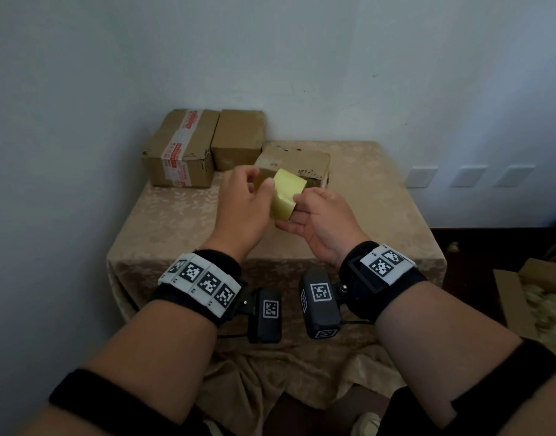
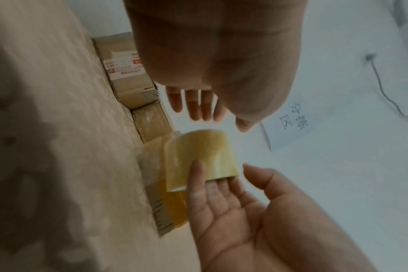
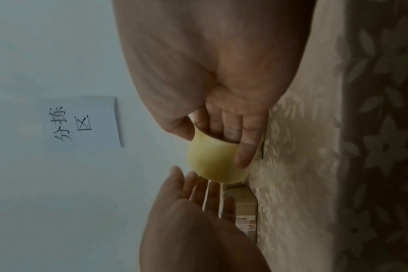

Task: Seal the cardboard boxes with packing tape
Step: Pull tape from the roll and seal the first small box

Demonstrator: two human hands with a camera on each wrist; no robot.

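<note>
A yellowish roll of packing tape (image 1: 286,193) is held in the air over the table, in front of the nearest box. My right hand (image 1: 317,215) grips it with fingers pushed through the core (image 2: 219,184) and the thumb outside. My left hand (image 1: 245,196) is beside the roll on its left with fingers fairly straight (image 3: 198,187), its thumb at the roll's edge. Three closed cardboard boxes stand at the back of the table: one with red-and-white printed tape (image 1: 179,149), a plain one (image 1: 239,140), and a scuffed one (image 1: 298,162) just behind the roll.
The table (image 1: 176,221) is covered with a beige patterned cloth and stands against a white wall. A paper sign (image 3: 82,123) with handwritten characters hangs on that wall. On the floor to the right is an open carton (image 1: 534,297) with pale filler.
</note>
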